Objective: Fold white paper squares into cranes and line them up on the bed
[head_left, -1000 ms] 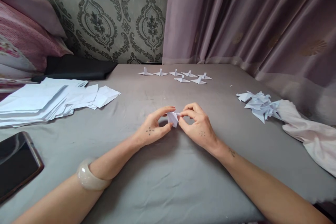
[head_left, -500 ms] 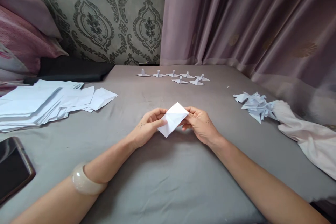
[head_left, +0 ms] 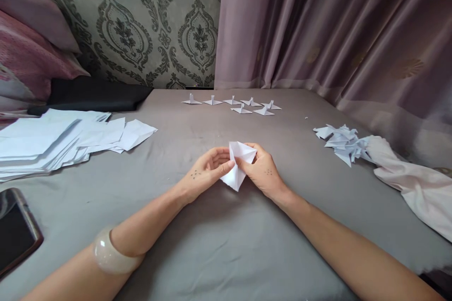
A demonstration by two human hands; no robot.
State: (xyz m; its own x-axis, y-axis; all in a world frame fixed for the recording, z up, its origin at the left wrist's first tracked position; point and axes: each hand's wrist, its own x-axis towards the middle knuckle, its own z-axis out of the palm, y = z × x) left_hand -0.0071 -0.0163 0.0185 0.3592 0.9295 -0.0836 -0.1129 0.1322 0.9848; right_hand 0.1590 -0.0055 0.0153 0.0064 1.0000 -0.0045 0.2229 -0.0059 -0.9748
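Note:
A small folded white paper (head_left: 236,179) is held between my two hands above the grey cloth. My left hand (head_left: 209,168) grips its left edge, the thumb lying on the front face. On the other side my right hand (head_left: 262,170) pinches the paper, its thumb pressed into the middle fold. The upper flaps stand a little apart, and the lower corner points down toward me. My fingers behind the sheet are partly hidden.
Several folded paper cranes (head_left: 242,109) stand at the back. Stacked white paper (head_left: 38,143) and a phone (head_left: 17,230) lie left. A heap of folded paper pieces (head_left: 344,142) sits right, beside a pale cloth (head_left: 413,178). Black fabric (head_left: 95,94) lies back left.
The flat diamond of paper has been turned and its flaps partly opened. My right thumb has come onto its front, and both hands have drawn closer together.

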